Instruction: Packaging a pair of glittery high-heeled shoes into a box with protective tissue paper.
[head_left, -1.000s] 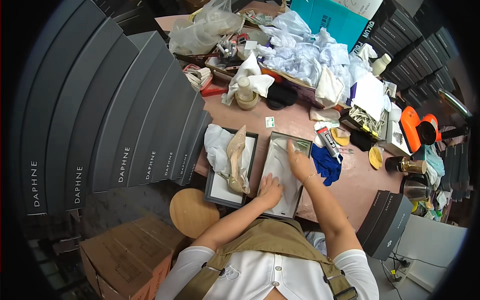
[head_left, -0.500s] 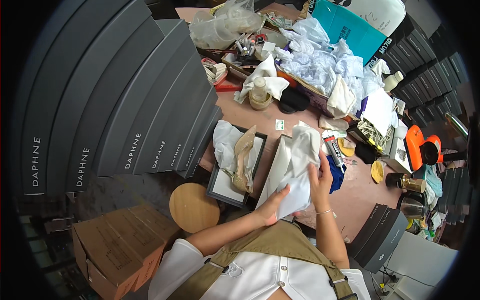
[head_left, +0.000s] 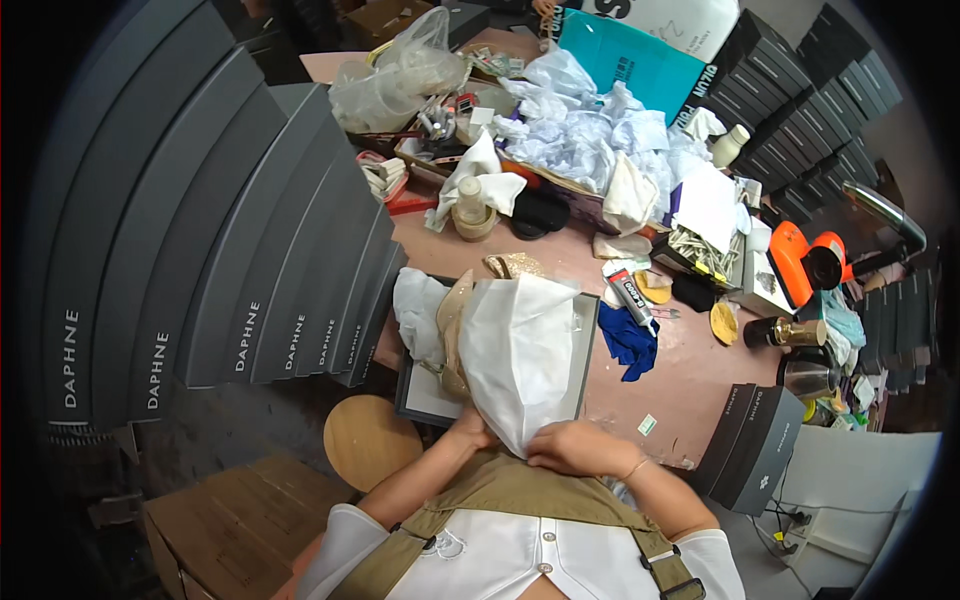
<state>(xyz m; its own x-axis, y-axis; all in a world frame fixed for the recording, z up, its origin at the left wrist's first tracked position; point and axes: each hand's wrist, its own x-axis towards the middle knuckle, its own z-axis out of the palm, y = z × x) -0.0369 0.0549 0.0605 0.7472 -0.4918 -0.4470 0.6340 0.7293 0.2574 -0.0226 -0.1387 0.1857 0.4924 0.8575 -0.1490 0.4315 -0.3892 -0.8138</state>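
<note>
A large sheet of white tissue paper (head_left: 520, 345) fills the middle, spread above a grey open shoe box (head_left: 418, 397). My right hand (head_left: 578, 447) pinches its lower tip. Beside that tip, my left hand (head_left: 474, 428) grips the lower left edge, its fingers mostly hidden beneath the sheet. A beige glittery heeled shoe (head_left: 455, 335) lies in the box, partly covered by the sheet, with crumpled white tissue (head_left: 418, 310) at its left. Past the sheet's top edge pokes a gold glittery piece (head_left: 514, 265), perhaps part of another shoe; the rest is hidden.
Tall stacks of grey shoe boxes (head_left: 150, 250) rise at the left. A blue cloth (head_left: 628, 340) and a glue tube (head_left: 630, 298) lie right of the paper. More grey boxes (head_left: 748, 450) stand at the right front. A round stool (head_left: 372, 443) and cardboard carton (head_left: 240, 520) are lower left.
The white bundle has opened into a broad sheet and moved left over the box. Both hands have come lower and nearer my body. The whole view has shifted.
</note>
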